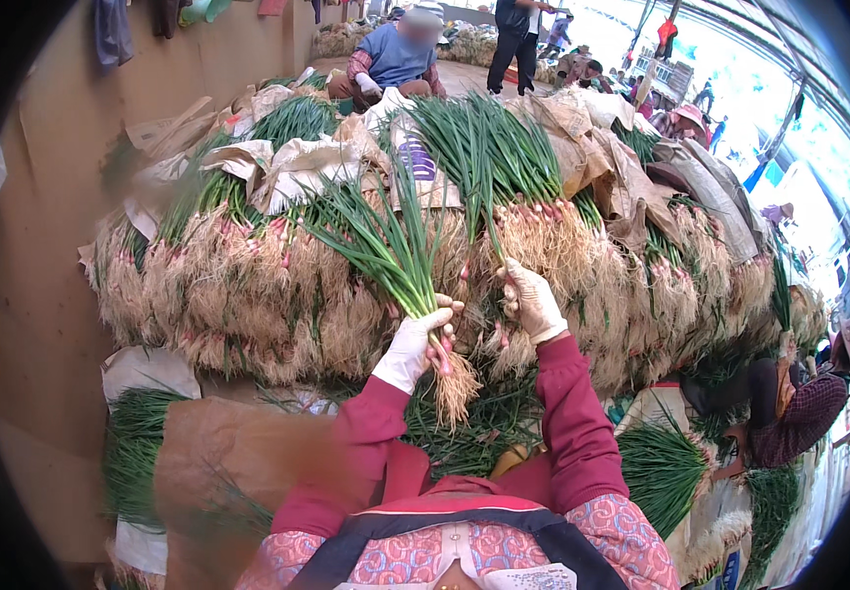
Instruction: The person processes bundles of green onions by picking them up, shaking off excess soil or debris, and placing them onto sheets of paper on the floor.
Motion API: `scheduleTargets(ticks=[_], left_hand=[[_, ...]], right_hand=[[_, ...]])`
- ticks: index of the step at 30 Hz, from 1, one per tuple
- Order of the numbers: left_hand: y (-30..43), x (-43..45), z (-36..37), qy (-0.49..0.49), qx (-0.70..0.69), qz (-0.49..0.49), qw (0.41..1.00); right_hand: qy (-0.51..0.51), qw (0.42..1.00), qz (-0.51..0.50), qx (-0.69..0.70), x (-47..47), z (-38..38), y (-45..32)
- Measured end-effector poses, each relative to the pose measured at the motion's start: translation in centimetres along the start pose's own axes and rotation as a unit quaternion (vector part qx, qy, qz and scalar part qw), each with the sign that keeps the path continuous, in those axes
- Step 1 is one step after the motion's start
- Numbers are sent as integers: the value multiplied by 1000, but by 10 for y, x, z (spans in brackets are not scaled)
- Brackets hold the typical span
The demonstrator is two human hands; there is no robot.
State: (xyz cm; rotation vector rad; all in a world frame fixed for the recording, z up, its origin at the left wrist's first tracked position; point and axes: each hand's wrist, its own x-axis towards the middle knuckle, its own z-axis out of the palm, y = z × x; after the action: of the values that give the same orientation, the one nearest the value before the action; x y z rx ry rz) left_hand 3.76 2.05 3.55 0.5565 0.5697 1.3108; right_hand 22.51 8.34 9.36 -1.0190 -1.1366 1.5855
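Note:
My left hand, in a pale glove, is closed around a bunch of green onions with long green leaves, pinkish bulbs and tan roots hanging below the fist. To its right, my right hand, gloved as well, pinches a thin green stalk near its lower end, in front of the pile. Before me stands a wide heap of green onions, roots facing me. Loose green leaves lie on top of it at the centre right.
Sacking covers parts of the heap. Brown sacking and onion bundles lie at lower left, another bundle at lower right. One person sits behind the heap, another at right; others are farther back. A wall borders the left.

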Motion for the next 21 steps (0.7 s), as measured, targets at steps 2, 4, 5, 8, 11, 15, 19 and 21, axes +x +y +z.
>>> scheduleTargets(ticks=[2, 4, 5, 8, 11, 15, 19, 21], left_hand=[[1, 1, -2, -2, -6, 6, 1000], [-3, 6, -2, -5, -22, 11, 1000], [-6, 7, 0, 34, -22, 25, 999], [-3, 3, 6, -5, 23, 20, 1000], [-7, 5, -1, 41, 7, 14, 999], [-6, 3, 2, 59, 16, 18, 998], [-6, 7, -5, 56, -24, 28, 998], [-3, 8, -5, 60, -47, 31, 997]], right_hand=[[-43, 998, -31, -24, -8, 9, -1], [-38, 990, -41, -129, -30, 29, -3], [-61, 986, -31, -154, -36, 36, 4], [-71, 981, -55, -174, -37, 32, 48], [28, 916, -177, -360, -32, 42, 48], [-26, 950, -62, -304, -4, 58, 25], [-12, 975, -81, -207, -4, 70, 38], [25, 996, -60, -56, -4, 75, 39]])
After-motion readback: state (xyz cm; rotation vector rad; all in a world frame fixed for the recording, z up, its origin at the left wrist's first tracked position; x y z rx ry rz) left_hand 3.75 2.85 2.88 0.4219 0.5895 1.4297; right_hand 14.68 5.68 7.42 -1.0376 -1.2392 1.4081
